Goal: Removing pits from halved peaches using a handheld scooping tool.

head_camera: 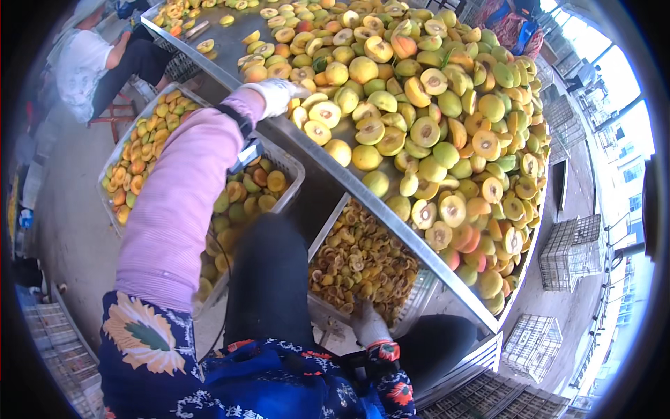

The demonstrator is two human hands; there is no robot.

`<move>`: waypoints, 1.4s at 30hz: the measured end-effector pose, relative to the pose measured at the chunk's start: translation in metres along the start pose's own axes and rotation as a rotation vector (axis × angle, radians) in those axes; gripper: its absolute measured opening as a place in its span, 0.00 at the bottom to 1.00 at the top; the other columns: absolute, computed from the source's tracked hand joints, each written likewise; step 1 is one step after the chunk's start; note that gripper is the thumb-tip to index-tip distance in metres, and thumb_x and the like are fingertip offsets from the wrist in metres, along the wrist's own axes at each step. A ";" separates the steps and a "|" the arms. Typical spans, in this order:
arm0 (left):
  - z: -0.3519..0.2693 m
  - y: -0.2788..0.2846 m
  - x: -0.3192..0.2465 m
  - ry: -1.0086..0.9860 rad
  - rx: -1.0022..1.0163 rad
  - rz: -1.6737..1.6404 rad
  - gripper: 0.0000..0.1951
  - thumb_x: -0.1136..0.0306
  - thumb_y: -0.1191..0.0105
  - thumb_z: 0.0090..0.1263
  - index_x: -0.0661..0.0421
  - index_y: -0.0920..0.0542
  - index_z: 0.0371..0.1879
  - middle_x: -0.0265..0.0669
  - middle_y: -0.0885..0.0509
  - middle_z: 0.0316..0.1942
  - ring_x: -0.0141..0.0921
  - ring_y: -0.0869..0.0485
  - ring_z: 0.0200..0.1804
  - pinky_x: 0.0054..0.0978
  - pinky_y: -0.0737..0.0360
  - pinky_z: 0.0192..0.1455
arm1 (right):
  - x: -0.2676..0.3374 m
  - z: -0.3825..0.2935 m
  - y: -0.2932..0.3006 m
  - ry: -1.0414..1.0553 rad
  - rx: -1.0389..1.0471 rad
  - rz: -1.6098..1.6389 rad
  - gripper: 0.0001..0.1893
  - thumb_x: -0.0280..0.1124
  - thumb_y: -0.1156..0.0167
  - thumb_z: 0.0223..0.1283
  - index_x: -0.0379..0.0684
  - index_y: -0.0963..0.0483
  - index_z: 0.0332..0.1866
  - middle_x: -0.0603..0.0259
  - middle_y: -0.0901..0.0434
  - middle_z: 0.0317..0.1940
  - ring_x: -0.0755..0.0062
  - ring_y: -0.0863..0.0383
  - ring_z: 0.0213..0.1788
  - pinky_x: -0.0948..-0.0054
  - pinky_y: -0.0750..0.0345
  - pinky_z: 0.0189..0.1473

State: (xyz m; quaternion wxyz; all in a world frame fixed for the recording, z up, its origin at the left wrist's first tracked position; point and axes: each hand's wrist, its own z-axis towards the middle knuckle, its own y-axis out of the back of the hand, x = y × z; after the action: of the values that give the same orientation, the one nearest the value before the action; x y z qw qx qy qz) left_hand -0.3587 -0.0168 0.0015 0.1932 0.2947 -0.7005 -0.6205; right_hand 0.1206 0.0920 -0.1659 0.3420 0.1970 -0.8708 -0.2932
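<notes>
A large heap of halved and whole apricots or similar stone fruit (pixel 424 131) covers the metal table. My left hand (pixel 275 97), in a white glove, reaches over the table's rim (pixel 335 173) and touches the heap's near-left edge; whether its fingers hold a fruit cannot be told. My right hand (pixel 369 322), gloved too, is low at the near edge of a crate of small brown fruit pieces (pixel 361 256), its fingers blurred and partly among the pieces. Between my left arm and the table stands a white plastic crate of fruit (pixel 290 162).
Another fruit-filled crate (pixel 104 188) stands left of my arm. A person (pixel 86 63) sits beyond it at the table's far left. Empty plastic crates (pixel 570 256) stand on the floor at right, with another (pixel 533 345) nearer. Slatted crates (pixel 492 395) lie at the bottom right.
</notes>
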 end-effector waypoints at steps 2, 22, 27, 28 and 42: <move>0.013 0.012 0.003 0.071 0.170 0.218 0.25 0.73 0.43 0.58 0.51 0.28 0.58 0.45 0.25 0.56 0.43 0.26 0.57 0.36 0.30 0.60 | 0.003 0.001 0.002 -0.037 0.023 -0.028 0.23 0.35 0.47 0.57 0.39 0.39 0.58 0.37 0.23 0.39 0.39 0.22 0.42 0.53 0.25 0.43; -0.173 -0.083 -0.262 -0.040 -0.103 -2.622 0.21 0.56 0.49 0.69 0.53 0.31 0.55 0.42 0.24 0.50 0.43 0.23 0.52 0.40 0.24 0.56 | 0.112 -0.080 0.113 0.328 -0.563 0.890 0.22 0.29 0.33 0.49 0.33 0.34 0.46 0.62 0.24 0.32 0.75 0.25 0.33 0.74 0.25 0.36; -0.202 -0.104 -0.284 -0.086 -0.201 -1.632 0.27 0.47 0.52 0.69 0.53 0.35 0.60 0.36 0.26 0.49 0.31 0.25 0.52 0.31 0.26 0.55 | 0.103 -0.088 0.112 0.368 -0.707 0.248 0.20 0.34 0.33 0.47 0.35 0.28 0.44 0.48 0.21 0.30 0.49 0.19 0.34 0.63 0.23 0.38; -0.208 -0.097 -0.285 -0.018 0.044 -2.105 0.30 0.45 0.52 0.68 0.55 0.35 0.60 0.36 0.27 0.49 0.30 0.25 0.52 0.29 0.26 0.55 | 0.098 -0.091 0.111 0.406 -0.645 0.166 0.18 0.34 0.33 0.46 0.36 0.27 0.40 0.47 0.22 0.29 0.48 0.20 0.33 0.63 0.23 0.38; -0.217 -0.091 -0.241 -0.205 0.412 -2.691 0.23 0.53 0.49 0.68 0.54 0.31 0.56 0.47 0.25 0.54 0.46 0.20 0.50 0.35 0.17 0.42 | 0.043 -0.078 0.098 0.162 -0.554 0.323 0.16 0.33 0.39 0.55 0.38 0.31 0.46 0.47 0.22 0.28 0.48 0.20 0.34 0.62 0.24 0.34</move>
State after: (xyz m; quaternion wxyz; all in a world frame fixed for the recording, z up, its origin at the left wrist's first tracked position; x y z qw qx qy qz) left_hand -0.0233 -0.0285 -0.0309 -0.6544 0.7190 0.0353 -0.2314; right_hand 0.1327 0.1133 -0.0354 0.4929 -0.0214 -0.7477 -0.4444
